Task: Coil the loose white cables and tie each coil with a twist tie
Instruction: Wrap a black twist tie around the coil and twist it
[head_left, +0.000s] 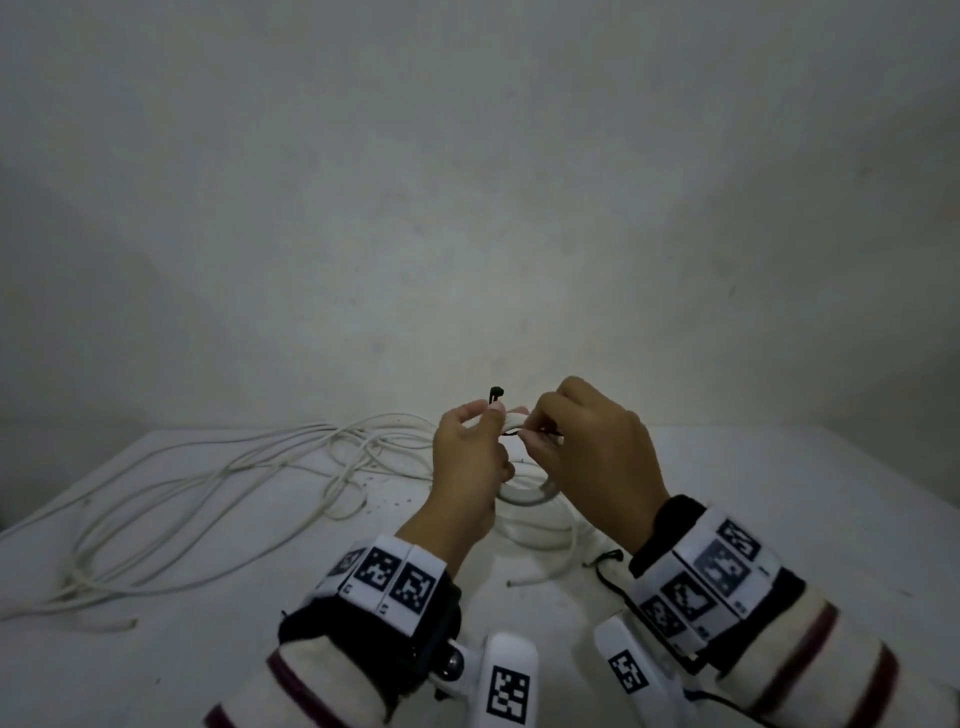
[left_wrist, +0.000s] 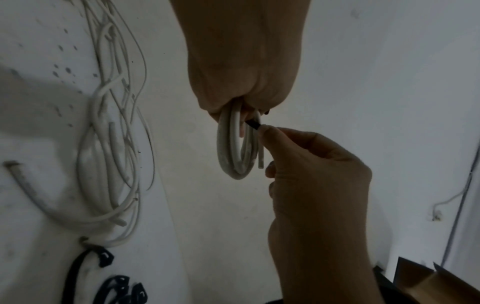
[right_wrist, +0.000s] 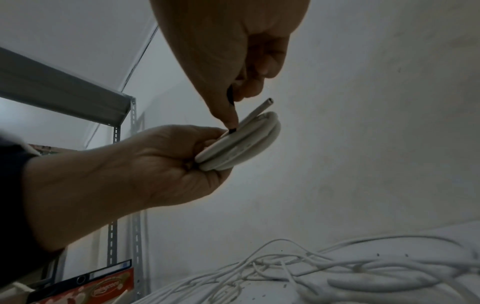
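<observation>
A white counter (head_left: 727, 493) is set against a bare, pale wall (head_left: 467, 182); dark specks are scattered near its far edge. Loose cables (head_left: 208, 478) are spread in long tangled loops over the left half, running toward the left edge. A grey slotted-metal shelf (right_wrist: 64, 90) is seen in the right wrist view, with a dark binder (right_wrist: 103, 271) and a red printed box (right_wrist: 103, 288) below it; the writing on the box cannot be read. Spare black ties (left_wrist: 114, 288) are laid on the counter.

Both hands are raised above the middle of the counter, wrists banded with black-and-white marker tags. A small coil (right_wrist: 241, 142) is gripped by the left hand (head_left: 467, 457), fingers curled round its strands, thumb on top. A black tie (head_left: 496, 395) is looped over the coil; one end is pinched between thumb and forefinger of the right hand (head_left: 597, 447), the other stands up above the left thumb.
</observation>
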